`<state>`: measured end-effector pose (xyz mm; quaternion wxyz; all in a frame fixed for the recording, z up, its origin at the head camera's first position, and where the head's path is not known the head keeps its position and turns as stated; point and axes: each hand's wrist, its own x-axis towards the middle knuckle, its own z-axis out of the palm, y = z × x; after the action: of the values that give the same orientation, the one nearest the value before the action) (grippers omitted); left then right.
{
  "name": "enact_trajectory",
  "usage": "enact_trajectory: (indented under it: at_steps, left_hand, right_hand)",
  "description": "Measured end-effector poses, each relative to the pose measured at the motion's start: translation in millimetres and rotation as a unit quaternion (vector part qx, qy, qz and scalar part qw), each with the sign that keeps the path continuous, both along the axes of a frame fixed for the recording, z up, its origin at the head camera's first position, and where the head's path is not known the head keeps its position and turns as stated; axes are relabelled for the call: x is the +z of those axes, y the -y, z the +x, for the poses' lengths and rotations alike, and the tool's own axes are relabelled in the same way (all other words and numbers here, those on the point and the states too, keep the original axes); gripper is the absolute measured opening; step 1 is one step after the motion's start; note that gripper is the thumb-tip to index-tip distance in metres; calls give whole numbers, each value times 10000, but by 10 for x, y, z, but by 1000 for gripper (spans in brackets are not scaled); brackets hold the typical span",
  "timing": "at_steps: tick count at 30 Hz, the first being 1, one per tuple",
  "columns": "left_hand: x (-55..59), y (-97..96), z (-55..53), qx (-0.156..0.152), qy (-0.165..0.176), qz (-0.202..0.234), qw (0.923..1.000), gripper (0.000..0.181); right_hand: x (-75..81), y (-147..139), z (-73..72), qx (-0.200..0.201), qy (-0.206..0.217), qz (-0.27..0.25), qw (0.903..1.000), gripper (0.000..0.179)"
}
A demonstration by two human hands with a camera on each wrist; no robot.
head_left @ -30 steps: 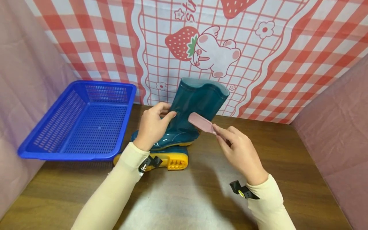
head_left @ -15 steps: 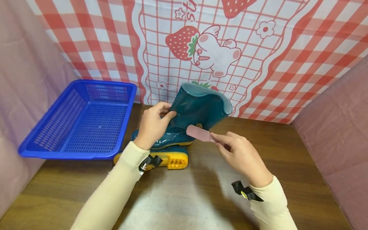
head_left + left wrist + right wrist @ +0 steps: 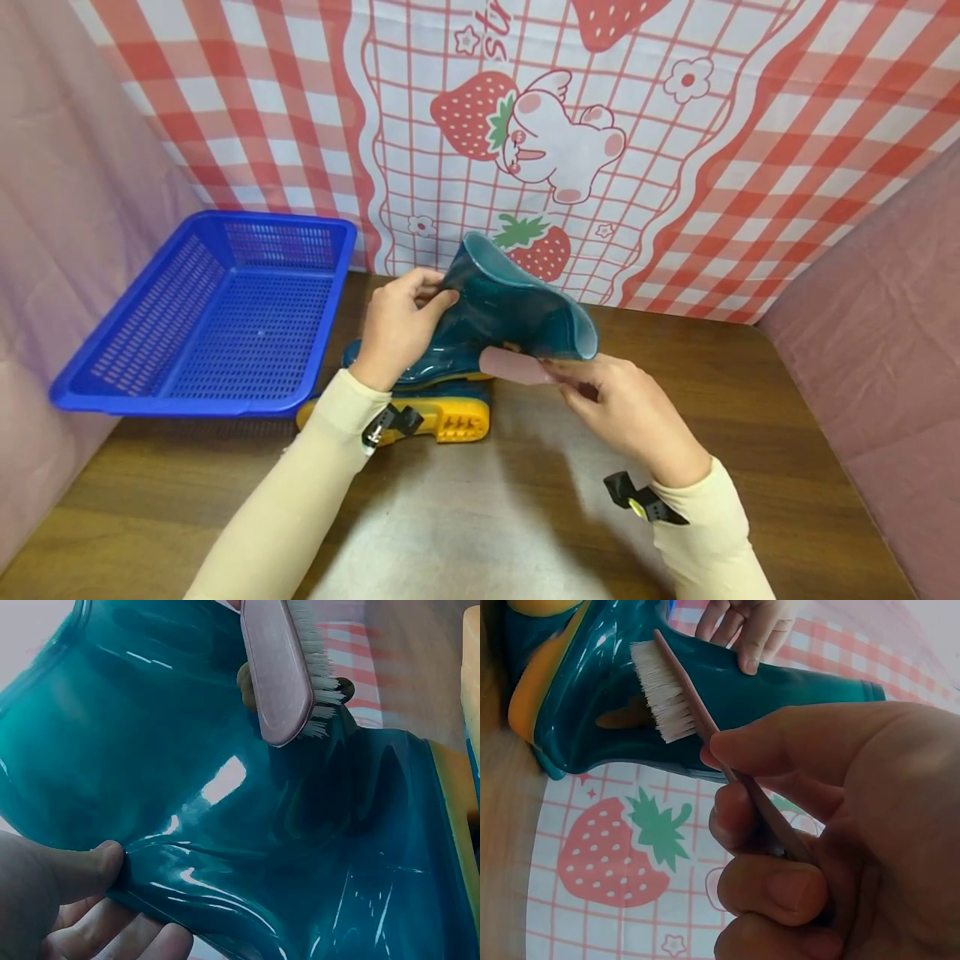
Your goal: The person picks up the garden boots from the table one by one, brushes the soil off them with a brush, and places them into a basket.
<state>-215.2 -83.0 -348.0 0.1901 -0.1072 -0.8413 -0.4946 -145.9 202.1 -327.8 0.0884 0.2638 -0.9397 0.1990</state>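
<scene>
A teal rubber boot with a yellow sole leans over, its shaft tipped toward me and to the right. My left hand pinches the front of the shaft between thumb and fingers, as the left wrist view also shows. In my right hand is the handle of a pink scrub brush. Its white bristles face the boot's heel side, right at a brown smear above the heel. A second boot lies on its side under the first, yellow sole toward me.
A blue plastic basket stands at the left, close to the boots. Behind them hangs a red-and-white strawberry cloth. Pink cloth borders the wooden table on both sides.
The boot's shaft has tipped down toward me, so its opening shows more. The brush and right hand have moved lower, the brush slightly left. My left hand has barely moved.
</scene>
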Motion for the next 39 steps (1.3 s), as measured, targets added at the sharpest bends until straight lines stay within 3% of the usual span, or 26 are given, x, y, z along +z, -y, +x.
enact_trajectory:
  at_steps: [6,14,26,35,39]
  left_hand:
    - [-25,22,-24,161,38,38,9999,30]
    - [3,8,-20,200,-19,47,9998,35]
    - [-1,26,-30,110,28,-36,9999,32]
    - [20,31,4,-426,-258,-166,9986,24]
    - [30,32,-2,-559,-358,-178,9976,20]
  right_hand:
    - [-43,8,-28,22,-541,-170,9984,32]
    - [-85,29,-93,-282,-1631,-834,9827,40]
    - [-153,-3,-122,-531,-1071,-320,9923,38]
    - [-167,68,-140,236,-1825,-581,9812,43]
    - [-183,69,-145,125,-1750,-356,9838,41]
